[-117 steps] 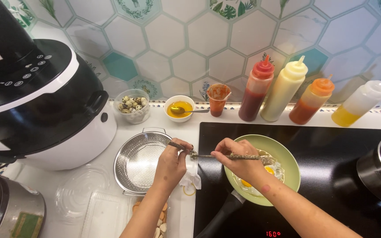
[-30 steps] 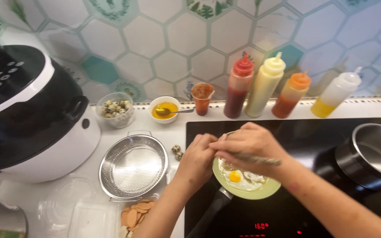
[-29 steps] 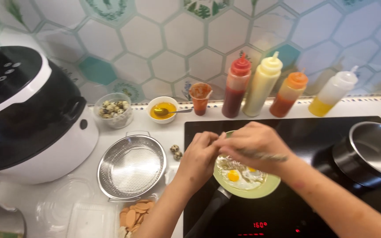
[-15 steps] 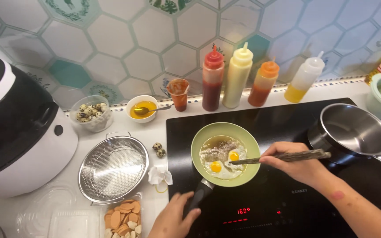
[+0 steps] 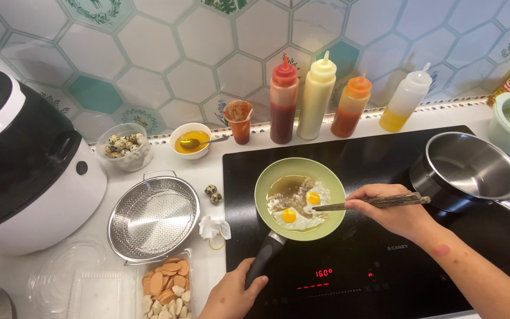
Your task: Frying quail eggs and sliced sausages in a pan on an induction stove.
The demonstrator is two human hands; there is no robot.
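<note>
Round green pan (image 5: 300,198), glossy eggs (image 5: 298,208), slim wooden chopsticks (image 5: 373,203)

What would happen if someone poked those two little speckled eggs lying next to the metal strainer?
The two small speckled eggs would probably roll, being rounded and loose on the flat white counter. They look light and likely crack easily. The round steel mesh strainer beside them might stop them.

Glossy black glass hob (image 5: 385,260), shiny steel strainer (image 5: 153,218), wooden chopsticks (image 5: 370,203).
</note>
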